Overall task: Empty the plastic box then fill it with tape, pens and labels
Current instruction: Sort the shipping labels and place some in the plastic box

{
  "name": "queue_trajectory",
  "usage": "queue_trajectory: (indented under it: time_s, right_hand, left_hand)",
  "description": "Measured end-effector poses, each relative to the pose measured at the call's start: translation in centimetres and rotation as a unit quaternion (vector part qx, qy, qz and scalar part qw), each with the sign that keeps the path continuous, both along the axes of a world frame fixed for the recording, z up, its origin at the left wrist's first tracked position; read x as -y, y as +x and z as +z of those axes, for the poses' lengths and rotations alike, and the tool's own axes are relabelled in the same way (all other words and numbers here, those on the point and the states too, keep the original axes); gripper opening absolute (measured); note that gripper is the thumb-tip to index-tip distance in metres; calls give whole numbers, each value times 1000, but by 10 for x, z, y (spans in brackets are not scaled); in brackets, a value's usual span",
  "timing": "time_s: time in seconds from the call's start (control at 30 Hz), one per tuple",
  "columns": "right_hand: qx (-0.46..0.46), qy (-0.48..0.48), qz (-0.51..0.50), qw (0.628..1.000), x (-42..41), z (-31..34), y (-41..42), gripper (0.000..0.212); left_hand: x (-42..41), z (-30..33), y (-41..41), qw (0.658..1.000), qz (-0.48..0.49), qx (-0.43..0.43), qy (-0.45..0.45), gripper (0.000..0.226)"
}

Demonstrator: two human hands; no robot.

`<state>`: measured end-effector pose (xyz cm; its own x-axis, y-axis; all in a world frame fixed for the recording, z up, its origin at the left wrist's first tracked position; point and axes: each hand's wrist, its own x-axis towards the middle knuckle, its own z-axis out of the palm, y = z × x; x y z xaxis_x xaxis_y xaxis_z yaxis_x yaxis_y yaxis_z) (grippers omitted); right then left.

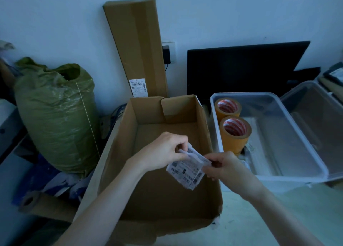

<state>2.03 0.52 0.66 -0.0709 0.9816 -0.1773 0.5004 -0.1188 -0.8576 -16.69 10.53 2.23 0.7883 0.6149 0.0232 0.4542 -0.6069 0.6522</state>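
Note:
A small stack of white printed labels (187, 168) hangs over the open cardboard box (167, 195). My left hand (163, 151) pinches the stack's upper left edge. My right hand (224, 167) pinches its right edge. To the right stands the clear plastic box (313, 158), lid off. Two yellow tape rolls (235, 134) stand upright along its left wall, one behind the other. Something pale lies at the box's front left corner, partly hidden by my right hand. No pens can be made out.
The box's clear lid (319, 116) leans at the far right. A tall flat carton (137, 47) leans on the wall, beside a black monitor (241, 67). A stuffed green sack (55, 116) stands on the left, with a cardboard tube (44, 206) lower left.

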Motion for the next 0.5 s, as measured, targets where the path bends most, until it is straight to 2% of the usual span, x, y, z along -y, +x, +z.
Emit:
queue_trajectory:
  time_s: [0.1,0.17,0.33,0.4,0.5]
  right_hand:
    - [-63,-6,-31,998,-1,2,3,18]
    - [-109,-26,-51,992,-1,1,4,20]
    - [-136,-45,-63,988,4,-8,2,20]
    - [-167,-20,-93,981,5,-9,5,14]
    - [-158,45,-139,977,2,-10,20,11]
  left_hand:
    - [3,-3,1,997,55,49,-16,16]
    - [2,-6,0,989,110,99,-25,24]
    - [8,-19,8,942,229,233,-75,22]
    - [17,-25,18,929,245,261,-99,22]
    - [29,-36,30,933,235,248,-108,18]
